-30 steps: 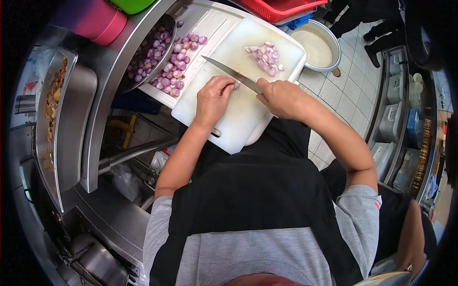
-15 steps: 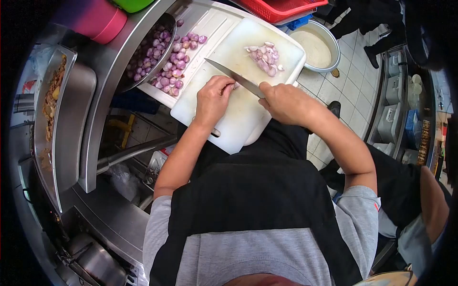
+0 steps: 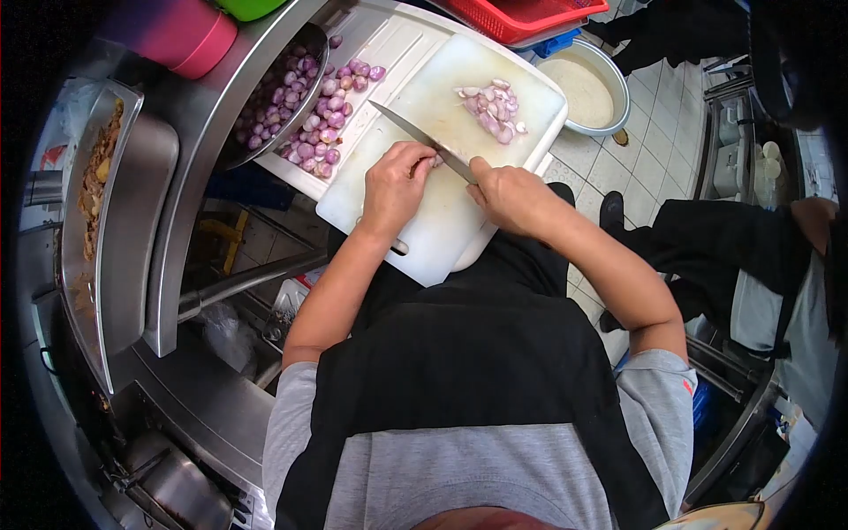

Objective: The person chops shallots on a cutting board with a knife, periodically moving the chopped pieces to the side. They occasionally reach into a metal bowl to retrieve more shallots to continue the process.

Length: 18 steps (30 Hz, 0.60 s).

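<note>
My right hand (image 3: 511, 196) is closed round the handle of a kitchen knife (image 3: 408, 131), whose blade points up and left across the cutting board (image 3: 380, 203). Beside the blade, my left hand (image 3: 396, 185) pinches a small shallot (image 3: 436, 161), mostly hidden by the fingers. A pile of cut shallots (image 3: 496, 108) lies at the far right of the white boards. Whole purple shallots (image 3: 329, 124) are heaped to the left of the boards, and more fill a metal bowl (image 3: 316, 88).
A red basket (image 3: 517, 19) stands at the back, with a metal basin of pale liquid (image 3: 576, 93) to its right. A steel counter (image 3: 168, 238) with a food tray (image 3: 99, 194) runs along the left. Another person's dark-trousered leg (image 3: 698, 243) is at the right.
My right hand and the knife have shifted slightly left, toward my body. My left hand stays almost in place. At the right, the other person has moved forward.
</note>
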Available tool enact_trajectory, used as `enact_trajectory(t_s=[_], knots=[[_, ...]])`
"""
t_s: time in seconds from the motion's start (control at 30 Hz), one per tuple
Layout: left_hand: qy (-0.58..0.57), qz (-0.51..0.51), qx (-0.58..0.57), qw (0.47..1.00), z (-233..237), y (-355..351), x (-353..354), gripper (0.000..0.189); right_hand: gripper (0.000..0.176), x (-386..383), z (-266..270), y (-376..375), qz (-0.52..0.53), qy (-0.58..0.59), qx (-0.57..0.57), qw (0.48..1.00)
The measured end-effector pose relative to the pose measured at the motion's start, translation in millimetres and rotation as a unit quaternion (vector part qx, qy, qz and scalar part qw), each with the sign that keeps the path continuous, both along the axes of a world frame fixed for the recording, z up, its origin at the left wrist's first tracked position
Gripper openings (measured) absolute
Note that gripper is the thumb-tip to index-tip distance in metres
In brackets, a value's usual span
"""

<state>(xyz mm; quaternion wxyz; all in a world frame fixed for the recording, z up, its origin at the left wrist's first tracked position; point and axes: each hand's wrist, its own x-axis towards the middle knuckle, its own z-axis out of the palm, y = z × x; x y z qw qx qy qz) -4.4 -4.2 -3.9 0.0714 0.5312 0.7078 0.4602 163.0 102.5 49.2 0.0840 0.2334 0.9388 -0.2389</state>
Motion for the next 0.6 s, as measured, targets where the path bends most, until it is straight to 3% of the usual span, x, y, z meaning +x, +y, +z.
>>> enact_trajectory(t_s=[0.17,0.33,0.47,0.6], knots=[[0.009,-0.003,0.005,1.000,-2,-1,-1,0.011,0.029,-3,14,9,-0.002,0.029,-0.001,1.000],[0.003,0.002,0.007,1.000,-2,0,0,0.011,0.028,3,40,7,0.031,-0.016,-0.007,0.999],[-0.003,0.000,0.000,1.000,-3,0,0,0.011,0.029,-3,-8,-7,-0.057,0.024,-0.035,0.997],[0.019,-0.019,-0.027,0.999,7,0,-1,0.010,0.030,5,-14,15,-0.051,0.070,-0.080,0.993]])
